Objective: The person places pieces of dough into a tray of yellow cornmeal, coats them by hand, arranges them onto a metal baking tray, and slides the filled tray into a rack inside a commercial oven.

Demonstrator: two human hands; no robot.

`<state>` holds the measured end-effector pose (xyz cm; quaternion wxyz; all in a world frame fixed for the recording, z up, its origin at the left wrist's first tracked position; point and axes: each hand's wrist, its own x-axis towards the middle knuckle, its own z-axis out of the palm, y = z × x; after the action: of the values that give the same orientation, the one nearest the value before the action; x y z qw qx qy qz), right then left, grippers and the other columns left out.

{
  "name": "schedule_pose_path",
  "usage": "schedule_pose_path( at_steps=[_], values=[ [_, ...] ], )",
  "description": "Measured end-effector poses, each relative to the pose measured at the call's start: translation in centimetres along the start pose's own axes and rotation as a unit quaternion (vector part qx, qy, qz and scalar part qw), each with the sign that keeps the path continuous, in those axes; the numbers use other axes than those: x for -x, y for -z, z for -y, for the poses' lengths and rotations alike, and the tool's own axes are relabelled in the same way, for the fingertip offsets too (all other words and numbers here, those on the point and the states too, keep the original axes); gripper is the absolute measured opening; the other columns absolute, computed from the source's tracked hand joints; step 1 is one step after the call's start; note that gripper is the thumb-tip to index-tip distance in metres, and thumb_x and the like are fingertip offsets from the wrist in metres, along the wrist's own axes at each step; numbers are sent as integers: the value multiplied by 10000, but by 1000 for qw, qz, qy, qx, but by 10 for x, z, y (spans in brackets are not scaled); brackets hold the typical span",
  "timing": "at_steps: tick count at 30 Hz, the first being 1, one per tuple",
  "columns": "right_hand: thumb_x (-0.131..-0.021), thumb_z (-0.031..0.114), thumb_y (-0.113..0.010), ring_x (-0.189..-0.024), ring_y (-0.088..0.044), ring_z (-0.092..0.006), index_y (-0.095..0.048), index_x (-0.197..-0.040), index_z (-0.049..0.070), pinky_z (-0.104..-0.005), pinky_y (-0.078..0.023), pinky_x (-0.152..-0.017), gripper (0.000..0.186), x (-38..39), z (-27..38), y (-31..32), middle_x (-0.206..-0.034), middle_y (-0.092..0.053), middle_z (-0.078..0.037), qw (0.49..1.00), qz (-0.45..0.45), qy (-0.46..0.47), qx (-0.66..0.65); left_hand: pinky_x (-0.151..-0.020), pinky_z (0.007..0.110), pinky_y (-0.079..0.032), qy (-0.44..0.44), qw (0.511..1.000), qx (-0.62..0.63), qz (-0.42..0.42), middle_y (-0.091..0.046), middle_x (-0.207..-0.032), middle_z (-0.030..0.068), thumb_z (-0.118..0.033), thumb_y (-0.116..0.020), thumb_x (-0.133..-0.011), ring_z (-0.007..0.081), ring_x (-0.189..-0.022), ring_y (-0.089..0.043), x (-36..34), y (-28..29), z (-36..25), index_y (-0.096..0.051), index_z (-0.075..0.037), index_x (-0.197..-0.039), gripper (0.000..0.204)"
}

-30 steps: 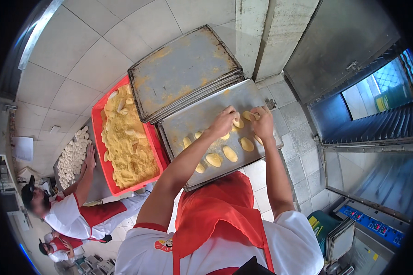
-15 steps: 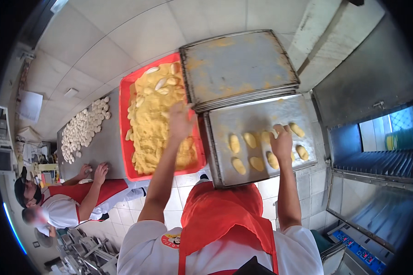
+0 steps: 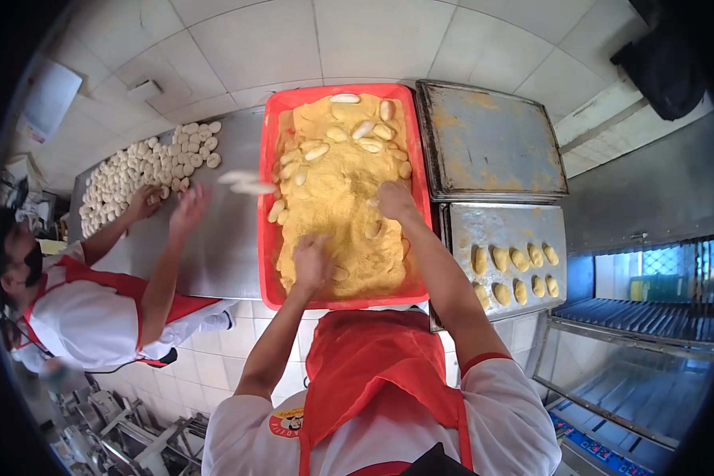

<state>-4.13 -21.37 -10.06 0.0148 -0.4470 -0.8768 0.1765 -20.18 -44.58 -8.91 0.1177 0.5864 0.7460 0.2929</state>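
A red plastic tub (image 3: 268, 170) holds yellow crumbs (image 3: 337, 198) with pale oval dough pieces (image 3: 316, 151) lying on and partly sunk in them. My left hand (image 3: 313, 263) is down in the crumbs at the tub's near side, beside a coated dough piece (image 3: 339, 273); motion smears its fingers. Farther right, my right hand (image 3: 395, 200) has its fingers curled into the crumbs, and what they hold is hidden. Just below it lies another dough piece (image 3: 372, 229). To the right, a metal baking tray (image 3: 472, 218) carries two rows of yellow-coated dough pieces (image 3: 500, 293).
Behind that tray sits a stack of stained trays (image 3: 492, 143). A co-worker's raised hand (image 3: 189, 210) is at the left, near many white dough balls (image 3: 147, 166) on the steel table (image 3: 222, 230). Two blurred dough pieces (image 3: 250, 188) are in the air beside the tub.
My right hand has left the tray and come into the tub. My left hand has moved nearer in the crumbs. The view has shifted left; the co-worker's hand has risen, with blurred dough pieces airborne.
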Motion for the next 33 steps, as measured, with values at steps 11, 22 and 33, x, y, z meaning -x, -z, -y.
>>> schedule_pose_path(
  at_steps=[11,22,33],
  values=[
    [-766,52,-683,-1094,-550,-427,-581,-1070,19,-460,-462,-948,323,55,3,-10,-1054,-575,-248,990,-48,-106,-83,-812,387,-537,78,903,413,88,-642,-936,151,-144,-647,-865,256,-860,-639,-75,-17,-14,-651,-98,-1016,157],
    [-817,177,-693,-1035,-610,-409,-625,-1112,50,-481,-505,-883,329,69,38,-3,-1141,-611,-206,986,-82,-86,-117,-739,403,-526,-168,907,-139,360,-643,-1058,121,-195,-740,-788,316,-824,-650,-12,23,-3,-663,-81,-937,203],
    [-709,197,-775,-838,-651,-209,-660,-1002,26,-358,-525,-764,358,163,-163,103,-857,-674,-105,920,-24,-157,-359,-821,280,-458,24,864,431,260,-606,-987,29,-156,-700,-880,141,-905,-553,-85,-88,-171,-618,-65,-1236,376]
  ],
)
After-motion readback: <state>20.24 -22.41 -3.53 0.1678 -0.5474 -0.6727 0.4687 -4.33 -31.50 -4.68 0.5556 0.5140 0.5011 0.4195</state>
